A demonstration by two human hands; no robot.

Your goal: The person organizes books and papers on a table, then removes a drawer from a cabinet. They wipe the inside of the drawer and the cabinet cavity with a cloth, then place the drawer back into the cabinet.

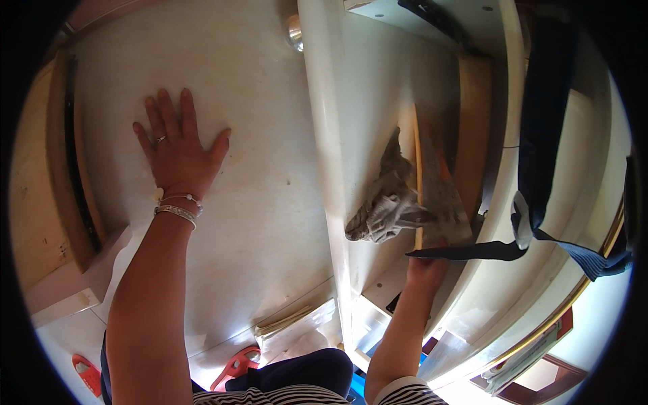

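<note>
My left hand (177,147) rests on a pale flat panel (263,177), fingers spread and nothing in its grip. A ring and bracelets are on that hand and wrist. My right hand (425,271) is to the right of a white upright divider (328,152). A dark strap (466,251) hangs across its fingers, so what they grip is hidden. Just beyond this hand lies a crumpled grey cloth (387,207), against a thin flat board (443,207) with a yellowish edge.
A shiny round metal object (294,33) sits by the divider at the top. On the left runs a wooden-edged panel (61,162) with a dark groove. Papers (288,321) lie near my knee. Red slippers (238,367) are below, and newspapers (526,354) at lower right.
</note>
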